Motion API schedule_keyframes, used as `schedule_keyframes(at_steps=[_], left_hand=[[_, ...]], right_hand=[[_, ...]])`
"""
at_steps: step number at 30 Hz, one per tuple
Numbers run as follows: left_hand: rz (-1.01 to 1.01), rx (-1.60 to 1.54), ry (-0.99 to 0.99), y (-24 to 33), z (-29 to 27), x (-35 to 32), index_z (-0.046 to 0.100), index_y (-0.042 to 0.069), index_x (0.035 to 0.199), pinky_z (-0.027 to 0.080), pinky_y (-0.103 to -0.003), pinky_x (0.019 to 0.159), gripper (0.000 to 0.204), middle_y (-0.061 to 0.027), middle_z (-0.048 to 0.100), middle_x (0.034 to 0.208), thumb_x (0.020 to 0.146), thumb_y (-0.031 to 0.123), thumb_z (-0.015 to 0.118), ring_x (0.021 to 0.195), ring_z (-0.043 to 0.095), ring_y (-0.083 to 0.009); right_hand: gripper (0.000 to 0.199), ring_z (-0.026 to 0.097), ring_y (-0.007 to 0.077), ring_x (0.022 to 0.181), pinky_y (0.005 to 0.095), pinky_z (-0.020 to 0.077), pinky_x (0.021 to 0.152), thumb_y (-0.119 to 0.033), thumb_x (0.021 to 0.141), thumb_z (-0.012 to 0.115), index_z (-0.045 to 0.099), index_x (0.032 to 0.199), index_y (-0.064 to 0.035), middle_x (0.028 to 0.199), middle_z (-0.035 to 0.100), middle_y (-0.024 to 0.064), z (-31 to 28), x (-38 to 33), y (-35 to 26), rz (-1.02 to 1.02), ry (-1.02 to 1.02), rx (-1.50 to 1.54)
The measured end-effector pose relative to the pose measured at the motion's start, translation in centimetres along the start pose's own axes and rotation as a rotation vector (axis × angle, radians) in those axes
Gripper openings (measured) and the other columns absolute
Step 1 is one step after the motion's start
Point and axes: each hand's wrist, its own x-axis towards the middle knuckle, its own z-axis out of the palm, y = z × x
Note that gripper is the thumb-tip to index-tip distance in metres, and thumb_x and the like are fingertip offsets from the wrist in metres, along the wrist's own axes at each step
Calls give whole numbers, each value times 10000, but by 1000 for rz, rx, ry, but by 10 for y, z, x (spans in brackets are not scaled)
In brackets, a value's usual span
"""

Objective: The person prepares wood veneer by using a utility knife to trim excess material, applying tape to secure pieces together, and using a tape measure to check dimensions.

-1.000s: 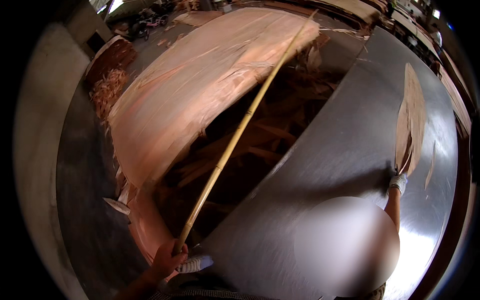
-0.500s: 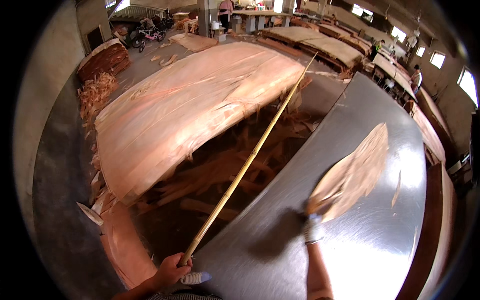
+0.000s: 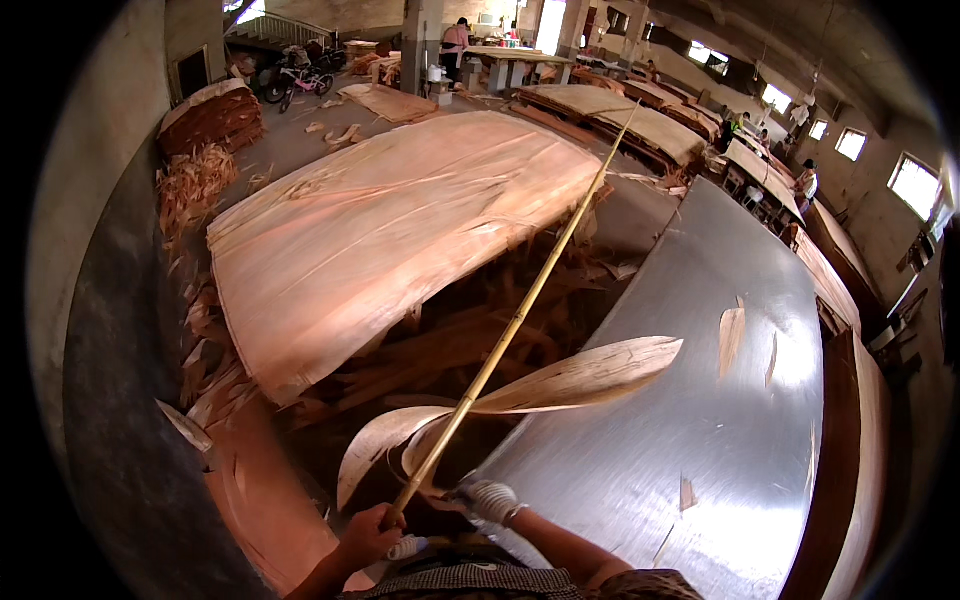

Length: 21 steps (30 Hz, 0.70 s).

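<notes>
My left hand [image 3: 370, 535] is bare and closed around the thick end of a long bamboo pole [image 3: 520, 312], which slants away toward the far right. Just below it shows a striped, glove-like piece of cloth [image 3: 407, 547]. My right hand [image 3: 490, 500], in a pale striped glove, is low at the near left edge of the metal-topped table [image 3: 640, 440]. Its blurred fingers seem closed on the near end of a thin, curling wood veneer piece [image 3: 590, 376]. That piece passes behind the pole and over the table edge; another curved veneer strip [image 3: 385, 445] lies left of the pole.
A tall stack of veneer sheets [image 3: 400, 230] stands across a dark gap strewn with scraps [image 3: 440, 350]. Small veneer bits [image 3: 732, 338] lie on the metal top. Shavings [image 3: 205, 185] pile up at the left. Other people [image 3: 455, 45] and veneer stacks are farther back.
My right hand has drawn the veneer left and toward me, from the middle of the metal top to its near left edge. My left hand still grips the pole, slightly farther right.
</notes>
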Motion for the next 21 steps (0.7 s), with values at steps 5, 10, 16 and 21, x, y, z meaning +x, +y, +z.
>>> schedule_keyframes(at_steps=[5, 10, 16, 21], left_hand=[[192, 63, -20, -43, -11, -20, 518, 18, 837, 418, -275, 558, 150, -83, 542, 641, 767, 150, 534, 577, 531, -135], [266, -120, -209, -42, 19, -16, 492, 27, 838, 382, -268, 512, 105, -38, 495, 633, 788, 114, 523, 549, 466, -101], [297, -146, -311, -51, 79, -16, 495, -11, 888, 404, -280, 547, 167, -49, 495, 657, 749, 83, 502, 607, 493, -128], [156, -153, -514, -27, 141, -30, 499, -16, 953, 401, -271, 533, 226, -34, 516, 676, 754, 92, 491, 592, 484, -102]], right_hand=[[246, 590, 317, 782, 358, 468, 675, -168, 797, 538, 570, 1027, -89, 855, 612, 160, -37, -23, -49, 281, 504, 351], [298, 516, 62, 564, 187, 421, 491, -190, 875, 481, 517, 1113, -13, 823, 608, 44, -53, -57, -132, 397, 851, 1307], [307, 567, 152, 720, 267, 476, 642, -249, 852, 533, 492, 1067, -34, 834, 595, 69, -25, -79, -149, 273, 1064, 1345], [197, 549, 158, 627, 273, 466, 563, -242, 847, 529, 476, 904, -61, 761, 579, 70, -24, -139, -140, 405, 1206, 1397]])
